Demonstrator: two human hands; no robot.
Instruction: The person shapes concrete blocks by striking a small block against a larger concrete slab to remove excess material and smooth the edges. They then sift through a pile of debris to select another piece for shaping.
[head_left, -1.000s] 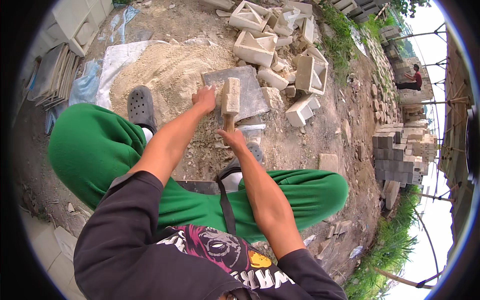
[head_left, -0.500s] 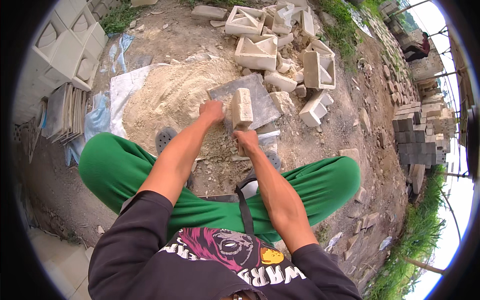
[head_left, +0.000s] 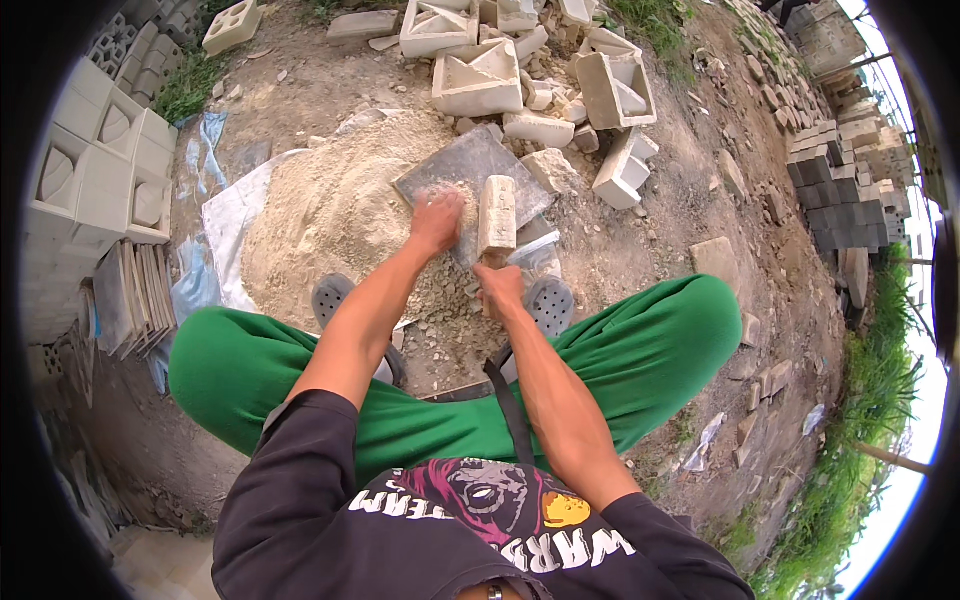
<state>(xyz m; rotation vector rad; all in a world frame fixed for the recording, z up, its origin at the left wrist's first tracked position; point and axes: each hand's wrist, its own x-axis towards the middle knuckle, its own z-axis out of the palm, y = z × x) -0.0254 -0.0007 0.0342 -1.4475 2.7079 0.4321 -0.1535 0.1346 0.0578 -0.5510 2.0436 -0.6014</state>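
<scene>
My right hand [head_left: 499,288] is wrapped round the handle of a pale, dust-coated mallet. Its blocky mallet head [head_left: 497,216] stands over the right part of a flat grey slab [head_left: 462,160]. On the slab's left part lies my left hand [head_left: 437,220], fingers stretched forward over a small patch of pale crumbs. Its fingertips are partly lost in the dust. To the left of the slab spreads a heap of sandy, pale yellow powder [head_left: 335,200] on a white sheet [head_left: 228,235].
Several broken, cream-coloured hollow blocks [head_left: 478,82] lie beyond the slab. Grey bricks [head_left: 835,190] are stacked at far right. Pale blocks [head_left: 100,125] and leaning thin boards [head_left: 140,290] stand at left. My grey clogs [head_left: 548,303] flank the near rubble.
My left hand has moved from the slab's left corner further onto its surface, where pale crumbs now show. The mallet has shifted right over the slab. The whole view has shifted a little.
</scene>
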